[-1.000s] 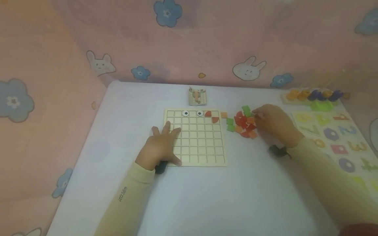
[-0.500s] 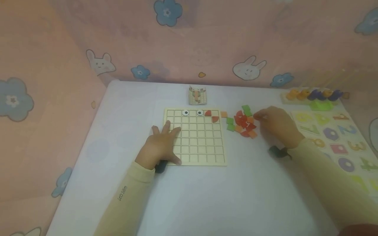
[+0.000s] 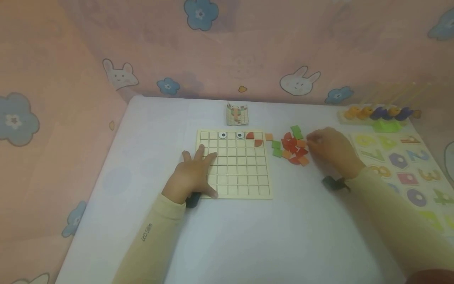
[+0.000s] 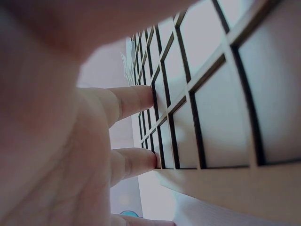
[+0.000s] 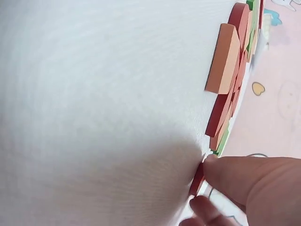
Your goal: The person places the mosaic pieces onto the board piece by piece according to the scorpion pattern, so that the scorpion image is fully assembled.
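Resting with its fingers spread wide, the left hand (image 3: 189, 175) lies over the left side of the wooden grid board (image 3: 244, 173), its fingertips touching the cells and bars. Two eye discs (image 3: 222, 135) sit in the board's far row, and two red quarter-round tiles (image 3: 258, 143) sit near its far right corner. Just off the board's right edge lies an orange square (image 3: 269, 137), followed by a loose pile of red, orange and green tiles (image 3: 293, 146). Farther right of the board, past that pile, the right hand (image 3: 333, 150) pinches a red piece (image 5: 198, 180) between thumb and finger, though whether the piece is clear of the white table (image 3: 220, 240) is hard to tell. Beyond the board's far edge stands or lies a small creased picture card (image 3: 237, 114)
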